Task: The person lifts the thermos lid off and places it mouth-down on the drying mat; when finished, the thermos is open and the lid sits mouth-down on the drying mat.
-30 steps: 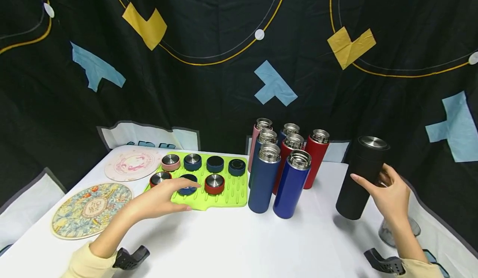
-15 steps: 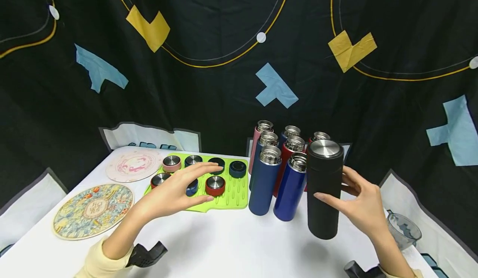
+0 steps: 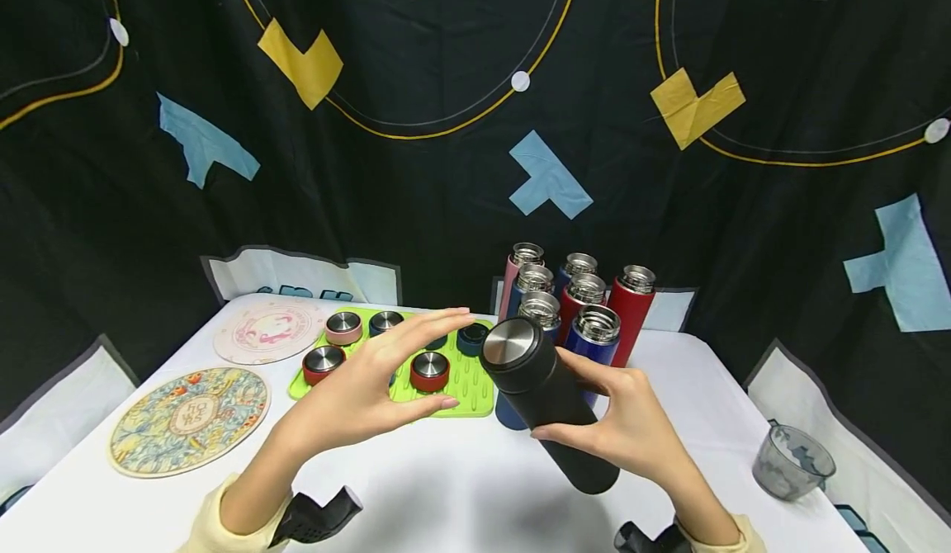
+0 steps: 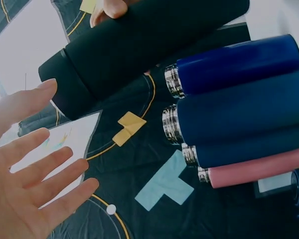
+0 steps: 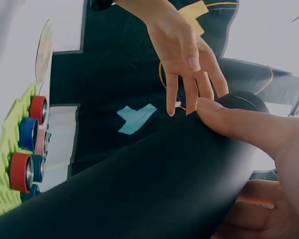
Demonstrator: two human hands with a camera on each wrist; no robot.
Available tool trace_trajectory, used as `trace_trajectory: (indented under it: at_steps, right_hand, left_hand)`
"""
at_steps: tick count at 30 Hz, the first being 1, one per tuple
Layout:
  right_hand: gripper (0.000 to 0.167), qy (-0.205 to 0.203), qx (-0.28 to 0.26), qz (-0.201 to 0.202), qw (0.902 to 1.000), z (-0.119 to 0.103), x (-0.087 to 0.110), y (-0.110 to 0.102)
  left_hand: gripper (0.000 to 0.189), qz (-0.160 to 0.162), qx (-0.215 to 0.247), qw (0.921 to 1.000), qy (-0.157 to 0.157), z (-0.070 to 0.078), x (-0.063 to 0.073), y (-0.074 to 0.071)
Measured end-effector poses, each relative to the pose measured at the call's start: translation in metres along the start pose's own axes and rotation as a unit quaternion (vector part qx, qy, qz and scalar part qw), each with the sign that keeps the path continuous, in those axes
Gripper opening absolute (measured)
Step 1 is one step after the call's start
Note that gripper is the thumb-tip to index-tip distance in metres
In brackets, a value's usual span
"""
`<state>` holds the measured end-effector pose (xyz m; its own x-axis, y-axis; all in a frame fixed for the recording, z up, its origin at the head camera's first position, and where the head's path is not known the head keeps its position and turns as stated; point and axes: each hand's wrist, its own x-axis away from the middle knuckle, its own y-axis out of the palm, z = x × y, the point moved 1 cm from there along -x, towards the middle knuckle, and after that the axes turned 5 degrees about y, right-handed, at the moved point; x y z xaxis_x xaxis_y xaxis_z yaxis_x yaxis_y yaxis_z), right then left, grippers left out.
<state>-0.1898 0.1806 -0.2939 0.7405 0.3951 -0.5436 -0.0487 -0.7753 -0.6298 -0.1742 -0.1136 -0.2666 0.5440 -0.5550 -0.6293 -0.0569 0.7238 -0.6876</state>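
My right hand grips a black thermos bottle around its body, above the table. The bottle leans left, and its steel-topped black lid points at my left hand. That left hand is spread, thumb apart from the fingers, with nothing held. In the left wrist view its thumb tip overlaps the edge of the lid. Seen from the right wrist, my right thumb lies along the bottle's dark side. Behind the bottle stand several uncapped thermos bottles, among them a red one and a pink one.
On the left, a green mat bears several loose lids, such as a red one. Two round mats lie beside it, one patterned and one pink. A clear cup stands by the right edge.
My right hand has carried the black thermos bottle left from the right side and tilted its lid leftward. My left hand has moved right and spread wider, toward the lid.
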Motion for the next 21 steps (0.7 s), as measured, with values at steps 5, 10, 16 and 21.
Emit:
trace_trajectory:
  at_steps: [5,10,16,21]
  right_hand:
    - [0.077,-0.013,0.027,-0.007,0.9995,-0.003,-0.003,0.008]
    - [0.079,-0.018,0.089,-0.023,0.9956,-0.004,-0.001,0.014]
    - [0.076,-0.052,0.126,-0.048,0.9896,-0.006,0.001,0.019]
    - [0.072,-0.058,0.059,-0.085,0.9929,0.0,-0.003,0.019]
  left_hand:
    - [0.084,-0.006,0.028,0.9995,0.011,0.002,-0.003,0.004]
    - [0.08,-0.04,0.056,0.9974,0.022,0.002,-0.004,0.014]
    - [0.072,-0.075,0.06,0.9945,0.042,0.0,-0.004,0.026]
    - [0.065,-0.039,0.057,0.9923,0.103,-0.003,-0.004,0.026]
